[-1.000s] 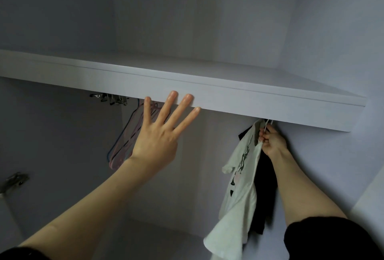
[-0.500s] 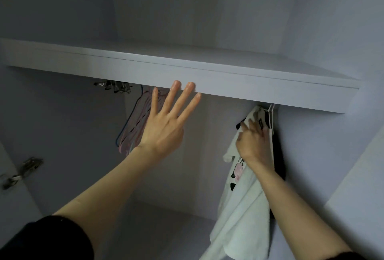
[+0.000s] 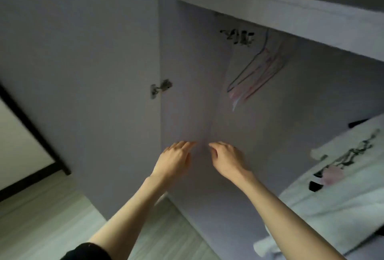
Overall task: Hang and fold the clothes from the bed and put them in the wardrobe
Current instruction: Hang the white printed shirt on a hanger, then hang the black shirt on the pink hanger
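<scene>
The wardrobe stands open in front of me, its white shelf (image 3: 291, 14) running across the top right. A white printed t-shirt (image 3: 342, 187) hangs at the right edge of the view, with a bit of dark cloth (image 3: 358, 123) behind it. Several empty pastel hangers (image 3: 257, 72) hang under the shelf. My left hand (image 3: 174, 160) and my right hand (image 3: 226, 160) are held out side by side, low in the wardrobe opening. The fingers of both are loosely curled and hold nothing.
The open wardrobe door (image 3: 83, 72) stands at the left, with a metal hinge (image 3: 161, 88) on its inner edge. Light wood floor (image 3: 41, 228) lies below it. A dark-framed panel (image 3: 25, 135) is at the far left.
My right hand has let go of the hanging t-shirt and both hands have dropped from the shelf to mid height. The view has swung left and down.
</scene>
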`<move>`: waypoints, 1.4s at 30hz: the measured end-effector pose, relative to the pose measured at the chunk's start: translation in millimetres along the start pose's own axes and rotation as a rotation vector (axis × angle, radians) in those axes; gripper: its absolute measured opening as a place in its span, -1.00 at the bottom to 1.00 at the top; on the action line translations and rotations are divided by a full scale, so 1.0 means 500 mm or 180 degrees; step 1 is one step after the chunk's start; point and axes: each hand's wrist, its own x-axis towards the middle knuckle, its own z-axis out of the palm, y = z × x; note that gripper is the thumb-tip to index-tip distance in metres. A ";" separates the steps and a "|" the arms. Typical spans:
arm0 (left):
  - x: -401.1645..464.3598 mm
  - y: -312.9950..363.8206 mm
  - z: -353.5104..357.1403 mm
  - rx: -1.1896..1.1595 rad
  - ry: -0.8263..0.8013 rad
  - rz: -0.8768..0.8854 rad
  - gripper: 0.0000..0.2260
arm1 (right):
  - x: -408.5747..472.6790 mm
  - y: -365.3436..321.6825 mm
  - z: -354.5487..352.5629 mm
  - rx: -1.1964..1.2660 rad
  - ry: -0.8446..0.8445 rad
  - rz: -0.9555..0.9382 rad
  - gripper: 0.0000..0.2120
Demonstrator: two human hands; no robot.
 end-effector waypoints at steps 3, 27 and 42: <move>-0.164 -0.135 -0.040 0.0081 0.0060 -0.0734 -0.61 | -0.029 -0.179 0.065 0.0243 -0.0304 -0.0640 -0.70; -1.397 -0.361 -0.259 -0.0280 0.1840 -0.5293 -0.64 | -0.704 -1.242 0.332 0.0796 -0.2467 -0.4555 -0.68; -1.701 -0.339 -0.232 -0.0187 0.2851 -0.6546 -0.66 | -1.012 -1.504 0.413 0.0259 -0.3163 -0.5874 -0.69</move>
